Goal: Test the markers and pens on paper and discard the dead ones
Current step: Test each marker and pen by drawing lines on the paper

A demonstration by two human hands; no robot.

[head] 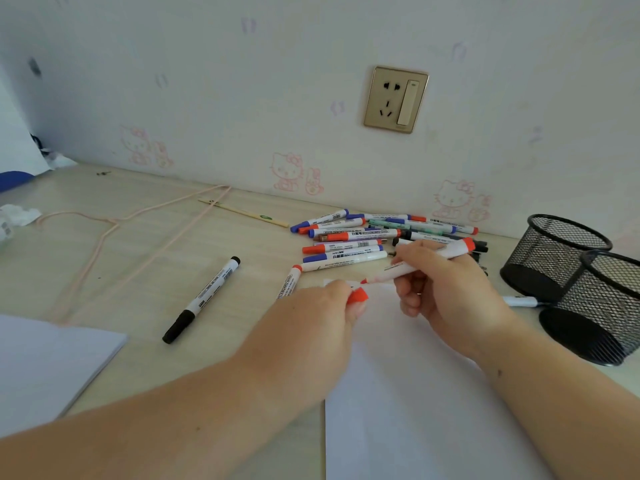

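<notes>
Nearby, a marker pile [374, 237] lies along the desk's [138, 237] back edge; right hand [446, 289] grips an uncapped red marker [422, 261] over paper [415, 393], left hand [322, 317] pinches its cap [358, 295].

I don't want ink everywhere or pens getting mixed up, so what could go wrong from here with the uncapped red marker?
The red marker in the right hand is uncapped, its tip near the left hand, which pinches the red cap; it could ink the fingers. The tip hovers at the paper far edge, so a stroke might mark the desk. The untested pile lies close, so a tested marker could get mixed in.
</notes>
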